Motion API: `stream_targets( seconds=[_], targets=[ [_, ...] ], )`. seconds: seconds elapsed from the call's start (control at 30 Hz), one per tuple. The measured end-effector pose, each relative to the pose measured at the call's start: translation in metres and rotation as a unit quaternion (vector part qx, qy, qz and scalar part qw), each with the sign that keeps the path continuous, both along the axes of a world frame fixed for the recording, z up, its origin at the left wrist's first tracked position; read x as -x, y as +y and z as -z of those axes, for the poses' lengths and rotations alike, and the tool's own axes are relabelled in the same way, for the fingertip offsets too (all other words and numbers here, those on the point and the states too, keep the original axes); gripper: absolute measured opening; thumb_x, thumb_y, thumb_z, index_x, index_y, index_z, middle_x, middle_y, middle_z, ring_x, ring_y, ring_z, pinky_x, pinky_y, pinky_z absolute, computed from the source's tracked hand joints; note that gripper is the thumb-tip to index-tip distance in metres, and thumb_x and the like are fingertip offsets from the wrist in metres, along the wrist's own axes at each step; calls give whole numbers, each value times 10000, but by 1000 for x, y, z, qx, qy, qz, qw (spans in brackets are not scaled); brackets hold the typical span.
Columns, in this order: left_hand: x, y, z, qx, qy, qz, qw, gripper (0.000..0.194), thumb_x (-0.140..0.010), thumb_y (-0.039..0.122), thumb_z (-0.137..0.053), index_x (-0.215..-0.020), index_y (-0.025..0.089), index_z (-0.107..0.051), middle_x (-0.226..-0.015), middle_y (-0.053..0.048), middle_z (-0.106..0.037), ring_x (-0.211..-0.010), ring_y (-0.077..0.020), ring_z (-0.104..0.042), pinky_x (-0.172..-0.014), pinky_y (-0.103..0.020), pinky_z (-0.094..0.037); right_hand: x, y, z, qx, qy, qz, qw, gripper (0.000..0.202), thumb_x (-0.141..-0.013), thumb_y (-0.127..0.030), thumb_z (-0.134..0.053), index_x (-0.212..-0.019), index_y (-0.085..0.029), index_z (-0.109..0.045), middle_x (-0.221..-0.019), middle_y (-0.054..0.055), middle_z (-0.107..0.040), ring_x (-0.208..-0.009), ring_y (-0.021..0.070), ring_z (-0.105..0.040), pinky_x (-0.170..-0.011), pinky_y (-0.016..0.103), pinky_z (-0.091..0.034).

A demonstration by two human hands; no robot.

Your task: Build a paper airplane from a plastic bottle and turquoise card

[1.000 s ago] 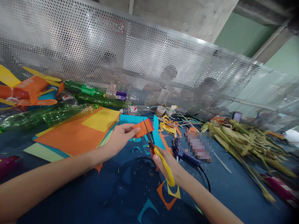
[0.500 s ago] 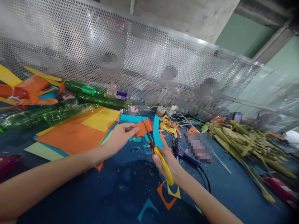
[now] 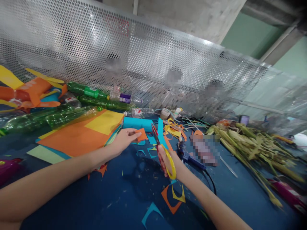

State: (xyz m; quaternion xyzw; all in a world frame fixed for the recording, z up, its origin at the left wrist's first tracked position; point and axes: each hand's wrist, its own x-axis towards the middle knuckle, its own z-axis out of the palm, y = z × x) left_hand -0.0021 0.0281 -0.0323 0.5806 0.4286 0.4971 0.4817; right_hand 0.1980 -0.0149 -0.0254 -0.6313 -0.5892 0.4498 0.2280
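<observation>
Several paper scraps (image 3: 173, 209) lie around the scissors (image 3: 157, 139).

Slim, smooth bare forearms (image 3: 69, 169), narrow wrists (image 3: 107, 153), and bare hands (image 3: 123, 141) with slender fingers (image 3: 131, 131).

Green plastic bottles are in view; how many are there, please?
4: a green-labelled bottle at the back, a second just in front, a third and fourth nearer, at left. Others may be hidden.
</observation>
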Motion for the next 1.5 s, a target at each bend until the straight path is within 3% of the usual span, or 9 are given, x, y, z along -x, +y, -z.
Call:
stream_targets(
  seconds=[0.13, 0.27, 0.4, 0.53, 0.77, 0.97, 1.07, 1.23, 1.5],
  targets=[
    [-1, -3, 2, -21, 80, -27, 996, 240, -735, 361, -563, -804, 149, -653, -728, -34, -677, -655, -177, -615, -606, -272, -481, -9, 18, -18, 56, 17, 34, 998, 600, -764, -730, -132, -512, -222, -327, -300, -66, -310, -205, 95, -331, -220, 231, -346],
    [-1, -3, 10, -49, 130, -29, 990, 224, -727, 359, -567, -676, 159, -653, -605, -16, -637, -596, -174, -578, -567, -256, -426, -32, 38, -35, 0, -63, 15, 998, 609, -848, -624, -105, -582, -191, -443, -392, -59, -363, -290, 74, -363, -314, 206, -399],
    [-1, -2, 19, -76, 161, -24, 984, 252, -743, 377, -547, -727, 157, -668, -633, -21, -635, -617, -178, -570, -560, -252, -408, -62, 64, -43, -33, -181, 26, 983, 334, -895, -421, -395, -936, -138, -567, -799, 44, -611, -610, 117, -579, -551, 271, -505],
    [-1, -5, 19, -94, 179, -44, 978, 277, -764, 388, -520, -788, 160, -675, -693, -23, -648, -644, -182, -572, -573, -257, -406, -74, 91, -45, -71, -313, 21, 947, 262, -875, -288, -496, -1110, -178, -527, -1133, 71, -543, -938, 182, -564, -787, 375, -483],
    [0, -11, 16, -125, 181, -65, 973, 242, -777, 363, -509, -827, 173, -650, -773, -24, -650, -712, -182, -572, -642, -262, -422, -51, 113, -29, -150, -447, -21, 882, 276, -873, -291, -498, -1122, -174, -520, -1145, 75, -536, -955, 190, -559, -799, 389, -477],
    [2, -12, 11, -137, 153, -106, 973, 206, -816, 320, -440, -773, 167, -571, -697, 0, -577, -645, -145, -532, -588, -232, -402, -28, 107, -23, -192, -484, -11, 854, 289, -867, -293, -508, -1108, -135, -525, -1111, 90, -553, -942, 199, -566, -792, 400, -474],
    [2, -12, 8, -135, 135, -117, 975, 191, -826, 302, -417, -745, 172, -530, -692, 8, -557, -625, -129, -531, -573, -216, -402, -9, 97, -18, -245, -456, -42, 854, 268, -860, -297, -508, -1009, -86, -581, -1025, 136, -594, -961, 231, -564, -815, 361, -435],
    [1, -9, 9, -132, 119, -109, 978, 167, -817, 284, -421, -760, 174, -533, -703, 4, -568, -655, -137, -553, -612, -220, -425, 21, 88, -1, -290, -368, -169, 867, 294, -759, -397, -616, -927, -155, -619, -915, 82, -627, -836, 180, -589, -709, 237, -423],
    [3, -3, 16, -123, 142, -116, 975, 202, -817, 325, -424, -776, 173, -551, -712, -5, -572, -677, -154, -547, -612, -237, -413, 24, 88, 7, -298, -314, -204, 878, 110, -762, -160, -584, -869, -138, -596, -841, 87, -605, -798, 179, -552, -682, 239, -384]
  ],
)
